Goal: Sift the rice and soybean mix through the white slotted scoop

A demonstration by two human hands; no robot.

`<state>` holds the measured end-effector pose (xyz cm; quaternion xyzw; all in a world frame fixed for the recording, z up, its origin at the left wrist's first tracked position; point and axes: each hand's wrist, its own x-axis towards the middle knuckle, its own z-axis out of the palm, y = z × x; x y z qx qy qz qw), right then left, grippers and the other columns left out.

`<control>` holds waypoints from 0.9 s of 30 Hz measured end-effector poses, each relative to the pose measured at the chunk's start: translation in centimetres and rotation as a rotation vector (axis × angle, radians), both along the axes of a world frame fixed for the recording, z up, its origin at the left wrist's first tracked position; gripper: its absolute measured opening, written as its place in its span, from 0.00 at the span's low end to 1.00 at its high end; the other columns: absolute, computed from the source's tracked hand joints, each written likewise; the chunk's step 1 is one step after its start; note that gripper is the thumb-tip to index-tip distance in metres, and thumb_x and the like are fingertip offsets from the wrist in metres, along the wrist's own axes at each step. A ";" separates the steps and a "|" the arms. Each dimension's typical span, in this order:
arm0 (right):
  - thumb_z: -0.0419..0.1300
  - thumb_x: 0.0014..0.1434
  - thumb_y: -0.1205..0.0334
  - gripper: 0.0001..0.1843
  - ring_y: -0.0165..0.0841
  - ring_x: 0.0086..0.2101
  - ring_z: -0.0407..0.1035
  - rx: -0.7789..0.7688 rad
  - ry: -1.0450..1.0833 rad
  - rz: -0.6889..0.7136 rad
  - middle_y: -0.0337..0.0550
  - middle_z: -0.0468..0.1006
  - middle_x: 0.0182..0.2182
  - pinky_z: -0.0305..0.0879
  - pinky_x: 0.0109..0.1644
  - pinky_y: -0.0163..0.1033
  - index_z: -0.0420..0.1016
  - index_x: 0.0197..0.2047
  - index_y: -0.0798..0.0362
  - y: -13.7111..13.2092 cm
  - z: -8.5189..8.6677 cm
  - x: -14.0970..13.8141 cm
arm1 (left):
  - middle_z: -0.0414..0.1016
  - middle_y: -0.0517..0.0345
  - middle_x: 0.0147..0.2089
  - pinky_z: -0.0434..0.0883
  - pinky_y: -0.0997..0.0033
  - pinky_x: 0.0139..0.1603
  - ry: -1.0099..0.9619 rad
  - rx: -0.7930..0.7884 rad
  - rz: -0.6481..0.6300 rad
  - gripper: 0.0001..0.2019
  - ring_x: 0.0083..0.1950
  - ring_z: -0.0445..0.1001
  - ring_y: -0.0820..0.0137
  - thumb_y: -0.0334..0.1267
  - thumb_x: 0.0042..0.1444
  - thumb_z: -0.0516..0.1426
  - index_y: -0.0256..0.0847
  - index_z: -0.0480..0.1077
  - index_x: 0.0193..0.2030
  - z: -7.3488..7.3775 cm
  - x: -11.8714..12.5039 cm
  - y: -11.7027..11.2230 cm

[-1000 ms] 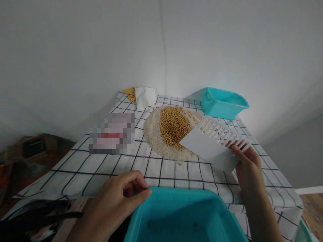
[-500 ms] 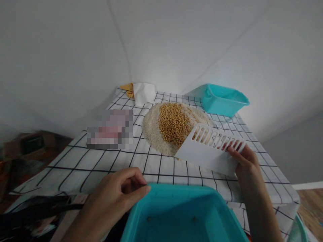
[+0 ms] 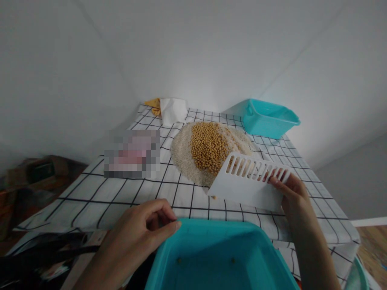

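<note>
My right hand (image 3: pixel 294 191) grips a white slotted plastic panel (image 3: pixel 248 189) at its right end, fingers behind it and thumb in front. The panel stands tilted at the near right edge of a grain heap, hiding part of it. That heap is white rice (image 3: pixel 183 147) with yellow soybeans (image 3: pixel 207 145) over its middle. At the table's front edge is a deep teal plastic bin (image 3: pixel 211 223). My left hand (image 3: pixel 148 227) is closed at the bin's far left corner, thumb and fingertips pinching the rim. Two small specks lie on the bin's floor.
A second teal bin (image 3: pixel 270 121) stands at the back right of the checked tablecloth (image 3: pixel 151 191). White cloth (image 3: pixel 173 110) and a yellow item (image 3: pixel 155 106) lie at the back left. A blurred-out pinkish packet (image 3: pixel 133 155) lies left. Walls rise behind.
The panel has tipped and shifted slightly toward me and left in my right hand. A soybean now shows by its lower left corner. My left hand stays at the bin's rim.
</note>
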<state>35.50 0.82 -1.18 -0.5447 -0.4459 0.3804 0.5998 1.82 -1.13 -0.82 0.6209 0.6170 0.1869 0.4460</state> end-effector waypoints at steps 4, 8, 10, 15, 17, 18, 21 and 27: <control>0.71 0.51 0.56 0.10 0.35 0.34 0.75 -0.104 0.053 0.116 0.41 0.83 0.35 0.71 0.40 0.37 0.82 0.37 0.49 -0.3 0.5 -0.5 | 0.70 0.64 0.23 0.61 0.72 0.28 0.004 0.003 0.015 0.13 0.27 0.68 0.68 0.51 0.49 0.59 0.43 0.72 0.28 0.2 0.1 0.1; 0.71 0.52 0.57 0.11 0.34 0.28 0.75 -0.268 0.156 0.238 0.42 0.83 0.33 0.71 0.32 0.36 0.80 0.37 0.50 -0.6 0.9 -1.2 | 0.70 0.64 0.22 0.61 0.72 0.28 -0.001 -0.002 0.022 0.13 0.27 0.68 0.68 0.50 0.49 0.59 0.43 0.73 0.27 0.4 0.2 -0.1; 0.71 0.51 0.58 0.10 0.34 0.28 0.75 -0.307 0.188 0.265 0.42 0.83 0.33 0.71 0.32 0.35 0.80 0.37 0.51 -0.6 1.1 -1.4 | 0.70 0.64 0.22 0.61 0.72 0.28 -0.005 0.002 0.021 0.13 0.27 0.68 0.68 0.50 0.48 0.59 0.43 0.73 0.27 0.4 0.2 -0.1; 0.72 0.49 0.58 0.11 0.33 0.27 0.75 -0.302 0.213 0.221 0.42 0.83 0.31 0.71 0.31 0.34 0.80 0.36 0.51 -0.5 1.1 -1.1 | 0.71 0.63 0.23 0.61 0.71 0.29 0.000 0.003 0.010 0.13 0.28 0.68 0.68 0.51 0.48 0.59 0.42 0.73 0.27 0.2 0.2 -0.1; 0.72 0.48 0.57 0.11 0.33 0.26 0.74 -0.261 0.213 0.186 0.43 0.83 0.32 0.69 0.29 0.34 0.80 0.35 0.51 -0.4 0.9 -0.7 | 0.70 0.63 0.23 0.61 0.71 0.28 -0.002 0.007 0.008 0.13 0.27 0.68 0.68 0.51 0.49 0.59 0.42 0.72 0.27 0.1 0.2 -0.1; 0.71 0.48 0.56 0.11 0.34 0.26 0.75 -0.235 0.207 0.164 0.43 0.84 0.32 0.69 0.29 0.35 0.80 0.34 0.51 -0.4 0.8 -0.6 | 0.70 0.63 0.23 0.61 0.71 0.28 -0.004 0.009 0.011 0.14 0.27 0.68 0.68 0.51 0.49 0.59 0.42 0.72 0.28 0.1 0.1 -0.1; 0.70 0.50 0.56 0.11 0.37 0.32 0.77 -0.164 0.176 0.072 0.44 0.84 0.36 0.71 0.34 0.38 0.81 0.36 0.50 -0.2 0.5 -0.3 | 0.69 0.64 0.23 0.61 0.71 0.27 -0.013 0.006 0.022 0.14 0.27 0.67 0.69 0.52 0.49 0.59 0.42 0.72 0.28 0.0 0.0 -0.2; 0.67 0.54 0.55 0.12 0.42 0.49 0.76 0.057 0.143 -0.115 0.43 0.83 0.47 0.69 0.53 0.44 0.81 0.43 0.47 1.1 0.3 0.2 | 0.68 0.64 0.23 0.61 0.72 0.28 -0.033 0.002 0.019 0.12 0.27 0.67 0.69 0.49 0.49 0.59 0.42 0.72 0.29 0.3 0.0 -0.2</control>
